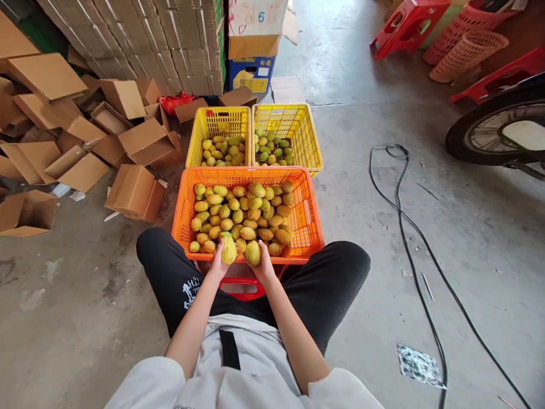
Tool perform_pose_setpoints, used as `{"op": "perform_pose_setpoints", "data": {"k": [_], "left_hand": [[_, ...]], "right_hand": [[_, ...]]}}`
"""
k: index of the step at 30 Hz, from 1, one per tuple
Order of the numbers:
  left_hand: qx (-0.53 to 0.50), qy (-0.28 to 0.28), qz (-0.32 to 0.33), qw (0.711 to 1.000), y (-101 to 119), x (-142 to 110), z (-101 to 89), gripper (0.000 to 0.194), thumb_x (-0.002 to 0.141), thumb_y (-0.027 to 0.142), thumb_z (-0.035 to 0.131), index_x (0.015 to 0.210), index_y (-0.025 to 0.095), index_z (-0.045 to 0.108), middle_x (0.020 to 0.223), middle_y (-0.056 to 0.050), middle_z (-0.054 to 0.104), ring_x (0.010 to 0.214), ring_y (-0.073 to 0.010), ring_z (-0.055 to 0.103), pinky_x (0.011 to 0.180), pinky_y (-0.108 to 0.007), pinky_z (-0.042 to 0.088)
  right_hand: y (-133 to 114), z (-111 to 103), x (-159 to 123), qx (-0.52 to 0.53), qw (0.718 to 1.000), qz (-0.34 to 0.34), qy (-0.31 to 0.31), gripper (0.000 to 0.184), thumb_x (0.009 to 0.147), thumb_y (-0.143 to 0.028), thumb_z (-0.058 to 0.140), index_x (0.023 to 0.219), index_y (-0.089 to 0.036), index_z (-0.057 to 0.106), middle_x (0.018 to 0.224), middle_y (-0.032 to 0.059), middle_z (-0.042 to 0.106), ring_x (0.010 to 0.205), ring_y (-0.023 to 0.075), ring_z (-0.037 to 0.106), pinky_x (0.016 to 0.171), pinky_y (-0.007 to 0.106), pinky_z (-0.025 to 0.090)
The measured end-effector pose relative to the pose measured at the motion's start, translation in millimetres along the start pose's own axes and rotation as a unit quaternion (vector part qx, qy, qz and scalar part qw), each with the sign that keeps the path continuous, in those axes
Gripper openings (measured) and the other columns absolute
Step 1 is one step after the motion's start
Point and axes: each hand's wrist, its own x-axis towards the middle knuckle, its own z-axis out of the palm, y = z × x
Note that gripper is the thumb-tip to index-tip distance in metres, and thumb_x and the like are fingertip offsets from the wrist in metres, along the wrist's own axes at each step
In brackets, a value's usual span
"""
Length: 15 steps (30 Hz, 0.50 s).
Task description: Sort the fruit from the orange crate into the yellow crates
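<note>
I sit with an orange crate (307,216) between my knees, holding several yellow-green fruits. My left hand (218,265) is wrapped round one yellow-green fruit (229,250) at the crate's near edge. My right hand (263,264) grips a second fruit (253,253) right beside it. The two fruits are held close together over the near rim. Beyond the orange crate stand two yellow crates, a left one (196,132) and a right one (309,139), each partly filled with the same kind of fruit.
Loose cardboard boxes (135,192) lie scattered on the left, with flat stacks (170,40) behind. A black cable (409,250) runs across the concrete floor on the right. A scooter wheel (498,133), red stools (404,25) and pink baskets (466,54) stand at the far right.
</note>
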Motion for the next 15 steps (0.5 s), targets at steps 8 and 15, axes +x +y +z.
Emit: {"op": "perform_pose_setpoints", "data": {"k": [8, 15], "left_hand": [[0.016, -0.057, 0.060, 0.996, -9, 3, -4.6, 0.022, 0.078, 0.032, 0.075, 0.094, 0.017, 0.072, 0.092, -0.011, 0.076, 0.091, -0.0243, 0.074, 0.086, -0.034, 0.061], [0.000, -0.016, 0.031, 0.999, -7, 4, -4.4, 0.032, 0.089, 0.043, 0.062, 0.101, 0.016, 0.073, 0.102, -0.013, 0.077, 0.102, -0.0236, 0.072, 0.091, -0.033, 0.059]], "right_hand": [[13, -3, 7, -0.070, 0.994, -0.082, -0.005, 0.050, 0.059, -0.038, 0.092, 0.093, -0.025, 0.058, 0.083, -0.0018, 0.072, 0.068, 0.0151, 0.070, 0.056, 0.023, 0.058], [6, -2, 3, -0.054, 0.996, -0.072, 0.004, 0.034, 0.069, -0.039, 0.082, 0.094, -0.024, 0.064, 0.085, -0.0011, 0.074, 0.071, 0.0169, 0.071, 0.059, 0.026, 0.058]]}}
